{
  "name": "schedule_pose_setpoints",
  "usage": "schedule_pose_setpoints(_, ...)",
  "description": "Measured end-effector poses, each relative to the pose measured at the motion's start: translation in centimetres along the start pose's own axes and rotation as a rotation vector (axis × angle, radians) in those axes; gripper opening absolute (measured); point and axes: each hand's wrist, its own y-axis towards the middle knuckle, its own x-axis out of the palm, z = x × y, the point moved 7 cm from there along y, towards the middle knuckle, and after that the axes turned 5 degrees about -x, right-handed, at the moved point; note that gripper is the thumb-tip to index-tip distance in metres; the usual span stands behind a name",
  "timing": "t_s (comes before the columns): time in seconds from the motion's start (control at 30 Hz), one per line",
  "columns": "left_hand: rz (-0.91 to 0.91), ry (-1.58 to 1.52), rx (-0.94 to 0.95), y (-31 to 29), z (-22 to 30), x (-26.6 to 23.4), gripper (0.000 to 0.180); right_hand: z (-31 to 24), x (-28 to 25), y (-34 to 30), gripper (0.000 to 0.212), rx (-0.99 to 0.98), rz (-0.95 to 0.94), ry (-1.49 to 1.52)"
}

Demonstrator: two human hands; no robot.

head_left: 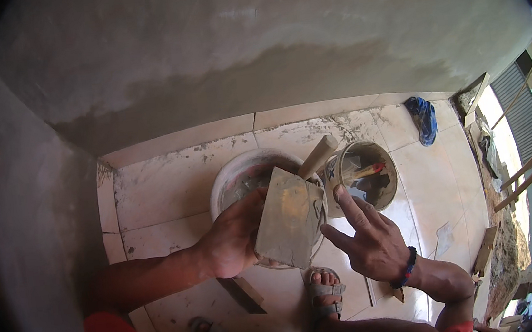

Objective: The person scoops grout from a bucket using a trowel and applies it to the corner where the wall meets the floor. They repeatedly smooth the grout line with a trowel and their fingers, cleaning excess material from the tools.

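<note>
A flat, grey, plaster-smeared trowel blade [288,219] is held up in front of me over a round basin [221,182]. My left hand [234,237] grips the trowel from its left side, its fingers hidden behind the blade. A pale wooden handle [318,156] juts out past the blade's upper right; where it joins is partly hidden. My right hand [371,245] is just right of the blade, fingers apart and holding nothing, with the thumb tip close to the blade's edge. Beyond those fingers stands a bucket [392,178] containing a brush with a reddish handle [370,170].
A grey plastered wall [251,25] with a darker, damp-looking band rises ahead. Plaster specks mark the tiled floor [165,196]. A blue crumpled item [423,121] lies by the wall at right. A wood strip [244,295] and my sandalled foot [326,292] are below the basin.
</note>
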Motion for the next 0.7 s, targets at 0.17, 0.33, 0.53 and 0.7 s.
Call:
schedule_pose_setpoints(0.17, -0.101, 0.067, 0.026, 0.3, 1.0, 1.7, 0.043, -1.0, 0.4, 1.7, 0.035, 0.059, -0.019, -0.172)
schedule_pose_setpoints(0.33, -0.059, -0.041, 0.065, 0.3, 1.0, 2.0, 0.043, -2.1, 0.9, 2.7, 0.023, 0.078, 0.003, -0.25)
schedule_pose_setpoints(0.53, -0.021, -0.042, 0.093, -0.2, 0.7, 0.0, 0.042, -4.1, 2.3, 1.8, 0.035, 0.078, -0.144, -0.18)
schedule_pose_setpoints(0.7, 0.17, -0.017, 0.109, -0.1, 1.5, -1.0, 0.041, -4.2, 2.7, -0.4, 0.044, -0.016, -0.225, 0.19)
